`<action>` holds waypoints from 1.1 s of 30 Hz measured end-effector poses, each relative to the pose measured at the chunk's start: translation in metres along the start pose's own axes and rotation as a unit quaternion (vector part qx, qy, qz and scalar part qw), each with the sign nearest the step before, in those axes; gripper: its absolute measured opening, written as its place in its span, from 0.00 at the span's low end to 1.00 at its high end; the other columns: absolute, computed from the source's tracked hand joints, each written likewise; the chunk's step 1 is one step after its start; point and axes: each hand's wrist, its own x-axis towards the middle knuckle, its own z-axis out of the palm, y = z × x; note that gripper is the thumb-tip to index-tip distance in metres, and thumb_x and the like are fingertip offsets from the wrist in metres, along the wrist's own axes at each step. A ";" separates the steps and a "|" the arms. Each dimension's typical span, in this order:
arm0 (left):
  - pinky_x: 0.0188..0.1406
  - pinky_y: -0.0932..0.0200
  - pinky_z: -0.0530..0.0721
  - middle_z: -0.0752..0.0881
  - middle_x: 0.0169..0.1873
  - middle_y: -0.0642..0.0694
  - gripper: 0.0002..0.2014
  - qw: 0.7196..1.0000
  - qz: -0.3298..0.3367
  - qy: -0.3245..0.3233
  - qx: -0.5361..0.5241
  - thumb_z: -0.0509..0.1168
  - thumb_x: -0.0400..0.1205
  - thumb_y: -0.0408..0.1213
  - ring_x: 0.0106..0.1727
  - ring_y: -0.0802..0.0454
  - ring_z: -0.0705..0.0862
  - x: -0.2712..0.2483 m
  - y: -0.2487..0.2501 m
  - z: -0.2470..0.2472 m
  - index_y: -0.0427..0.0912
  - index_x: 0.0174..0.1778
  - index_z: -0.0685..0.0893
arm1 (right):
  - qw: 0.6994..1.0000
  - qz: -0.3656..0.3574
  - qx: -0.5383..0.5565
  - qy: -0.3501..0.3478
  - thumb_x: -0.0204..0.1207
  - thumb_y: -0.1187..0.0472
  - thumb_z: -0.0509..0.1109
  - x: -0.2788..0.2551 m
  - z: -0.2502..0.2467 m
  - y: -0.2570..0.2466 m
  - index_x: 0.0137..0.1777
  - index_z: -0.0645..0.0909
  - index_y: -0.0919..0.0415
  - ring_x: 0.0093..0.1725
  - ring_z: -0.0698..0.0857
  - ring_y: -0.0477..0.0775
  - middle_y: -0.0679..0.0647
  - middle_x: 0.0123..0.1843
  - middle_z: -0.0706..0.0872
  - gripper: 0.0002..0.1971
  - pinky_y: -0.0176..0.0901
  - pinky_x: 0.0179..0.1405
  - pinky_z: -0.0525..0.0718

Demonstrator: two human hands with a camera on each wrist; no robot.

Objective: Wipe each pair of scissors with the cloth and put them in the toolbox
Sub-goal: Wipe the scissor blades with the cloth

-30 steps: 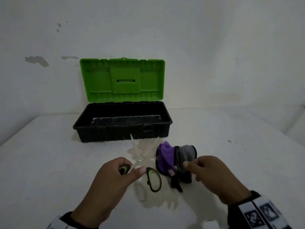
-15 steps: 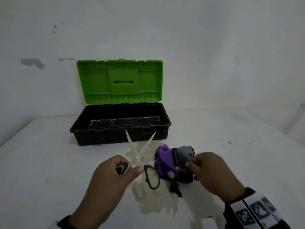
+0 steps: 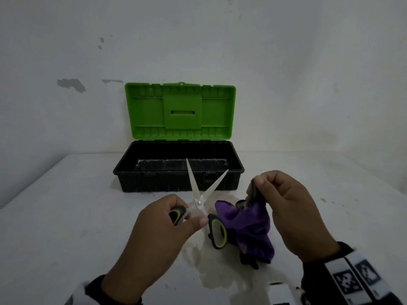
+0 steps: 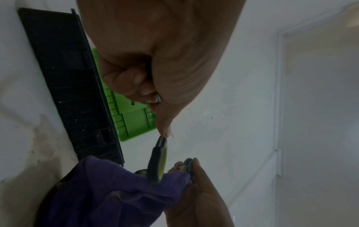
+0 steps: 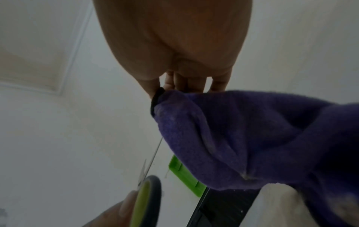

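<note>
The left hand grips one loop of the open black-and-green-handled scissors — that loop half hidden. The right hand pinches the purple cloth, before the open green-lidded black plastic toolbox.

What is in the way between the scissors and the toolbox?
Nothing visible. The left hand holds the scissors just in front of the toolbox, whose green lid stands open. The purple cloth, pinched by the right hand, hangs off to the side.
</note>
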 end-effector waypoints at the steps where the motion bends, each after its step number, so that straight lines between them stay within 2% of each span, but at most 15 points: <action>1: 0.26 0.70 0.73 0.81 0.24 0.53 0.16 1.000 0.004 0.002 0.010 0.78 0.67 0.55 0.25 0.62 0.77 0.001 0.000 -0.001 0.51 0.32 0.81 | 1.000 -0.002 0.010 -0.011 0.84 0.60 0.65 0.000 0.004 -0.002 0.44 0.85 0.60 0.39 0.89 0.52 0.54 0.38 0.90 0.10 0.42 0.43 0.86; 3: 0.28 0.68 0.75 0.82 0.27 0.50 0.15 1.000 0.007 0.003 0.027 0.78 0.67 0.56 0.28 0.59 0.78 0.002 0.002 -0.004 0.51 0.33 0.81 | 0.999 -0.005 0.024 -0.047 0.82 0.62 0.68 -0.001 0.013 -0.005 0.48 0.86 0.54 0.42 0.90 0.54 0.53 0.40 0.91 0.05 0.48 0.48 0.88; 6: 0.28 0.68 0.74 0.82 0.28 0.50 0.15 0.999 0.013 0.002 0.039 0.78 0.67 0.55 0.29 0.57 0.78 0.003 0.004 -0.009 0.52 0.34 0.80 | 0.995 -0.045 -0.008 -0.091 0.78 0.65 0.74 -0.006 0.026 -0.008 0.48 0.89 0.50 0.43 0.90 0.50 0.48 0.40 0.91 0.07 0.41 0.47 0.88; 10: 0.26 0.71 0.69 0.79 0.27 0.52 0.16 0.997 0.020 0.006 0.070 0.78 0.67 0.55 0.28 0.58 0.76 0.003 0.005 -0.011 0.53 0.34 0.78 | 0.993 -0.086 -0.040 -0.063 0.74 0.65 0.78 -0.013 0.044 -0.011 0.47 0.92 0.48 0.45 0.90 0.41 0.39 0.43 0.92 0.09 0.27 0.46 0.84; 14: 0.28 0.71 0.68 0.78 0.28 0.54 0.17 0.997 0.016 0.015 0.079 0.78 0.68 0.55 0.29 0.58 0.76 0.003 0.005 -0.009 0.54 0.34 0.77 | 0.995 -0.085 -0.030 -0.046 0.71 0.66 0.80 -0.017 0.059 -0.014 0.41 0.90 0.50 0.42 0.89 0.38 0.39 0.39 0.91 0.08 0.22 0.41 0.82; 19: 0.28 0.71 0.70 0.78 0.27 0.53 0.17 0.997 0.032 0.026 0.072 0.78 0.68 0.54 0.29 0.59 0.75 0.004 0.002 -0.009 0.54 0.32 0.75 | 0.998 -0.050 -0.018 0.017 0.67 0.58 0.83 -0.017 0.068 -0.010 0.40 0.86 0.51 0.37 0.89 0.41 0.41 0.37 0.90 0.08 0.28 0.38 0.86; 21: 0.27 0.70 0.72 0.78 0.26 0.53 0.17 0.996 0.040 0.031 0.067 0.78 0.67 0.54 0.28 0.60 0.74 0.005 0.000 -0.009 0.54 0.32 0.76 | 1.000 -0.029 -0.008 0.002 0.68 0.54 0.81 -0.019 0.070 -0.011 0.42 0.88 0.50 0.37 0.90 0.41 0.43 0.37 0.91 0.06 0.31 0.39 0.88; 23: 0.26 0.70 0.73 0.77 0.25 0.54 0.16 0.997 0.046 0.034 0.057 0.78 0.67 0.54 0.27 0.61 0.75 0.005 -0.002 -0.010 0.54 0.31 0.76 | 1.000 -0.018 -0.005 -0.022 0.71 0.51 0.77 -0.021 0.072 -0.012 0.42 0.89 0.49 0.37 0.90 0.40 0.41 0.37 0.91 0.04 0.28 0.38 0.86; 25: 0.25 0.68 0.75 0.78 0.24 0.54 0.16 0.997 0.052 0.034 0.047 0.78 0.66 0.54 0.28 0.60 0.76 0.005 -0.004 -0.010 0.54 0.31 0.77 | 0.999 -0.024 -0.010 -0.034 0.73 0.51 0.75 -0.021 0.073 -0.011 0.42 0.89 0.48 0.37 0.89 0.40 0.40 0.37 0.91 0.03 0.27 0.37 0.85; 28: 0.28 0.65 0.79 0.81 0.26 0.53 0.16 0.997 0.059 0.032 0.046 0.78 0.65 0.55 0.32 0.58 0.79 0.005 -0.006 -0.008 0.54 0.30 0.77 | 0.999 -0.040 -0.029 -0.016 0.75 0.54 0.76 -0.021 0.073 -0.009 0.40 0.89 0.50 0.36 0.88 0.42 0.42 0.36 0.90 0.04 0.27 0.36 0.83; 30: 0.28 0.65 0.79 0.81 0.25 0.53 0.16 0.996 0.069 0.032 0.041 0.79 0.65 0.53 0.29 0.56 0.79 0.003 -0.006 -0.007 0.53 0.30 0.78 | 0.998 -0.052 -0.035 0.005 0.76 0.56 0.76 -0.020 0.071 -0.008 0.38 0.88 0.52 0.34 0.87 0.43 0.44 0.34 0.89 0.06 0.27 0.34 0.82; 33: 0.29 0.65 0.78 0.82 0.28 0.58 0.17 0.996 0.081 0.033 0.019 0.80 0.63 0.52 0.27 0.60 0.77 0.001 -0.004 -0.008 0.52 0.28 0.78 | 0.996 -0.062 -0.038 0.049 0.76 0.55 0.76 -0.015 0.067 -0.008 0.36 0.86 0.53 0.33 0.86 0.45 0.46 0.33 0.88 0.08 0.31 0.33 0.83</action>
